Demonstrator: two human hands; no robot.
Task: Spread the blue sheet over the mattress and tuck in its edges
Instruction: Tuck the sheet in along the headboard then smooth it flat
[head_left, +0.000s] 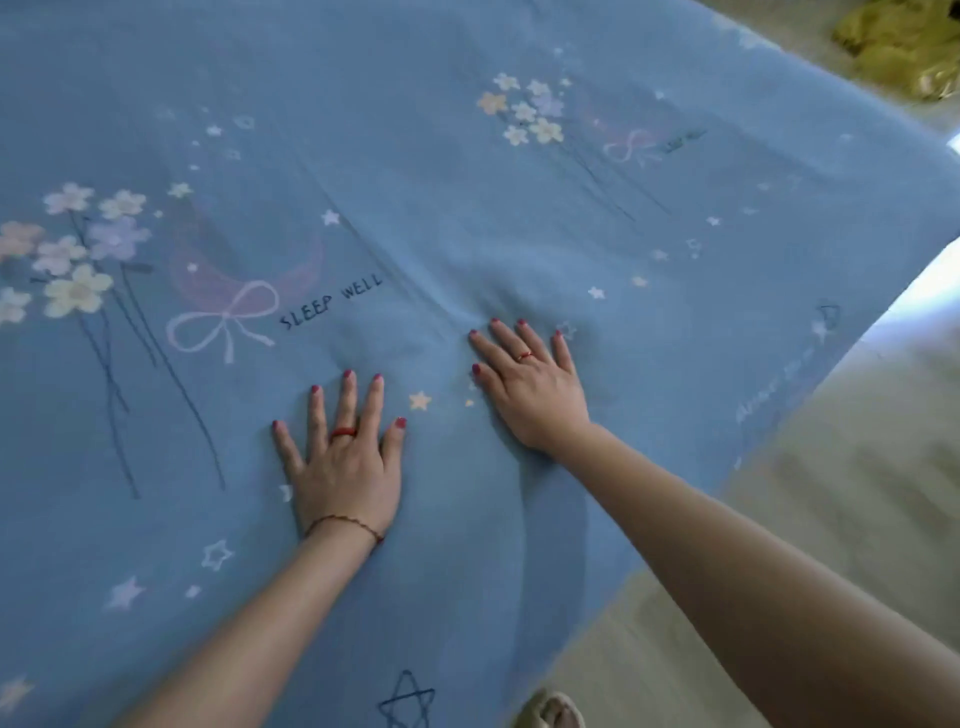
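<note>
Two hands press flat on the blue sheet (467, 182), which lies spread across the mattress and fills most of the view. The left hand (345, 467) rests near the middle, fingers straight and fanned apart, gripping nothing. The right hand (530, 387) lies just beside it, slightly farther, fingers likewise splayed. At right, the sheet's edge hangs over a pale floor (857, 467).

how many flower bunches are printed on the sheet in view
2. One flower bunch lies at the left edge of the blue sheet, beside the bow and "SLEEP WELL". The other flower bunch sits top centre-right. More may lie out of frame.
</note>
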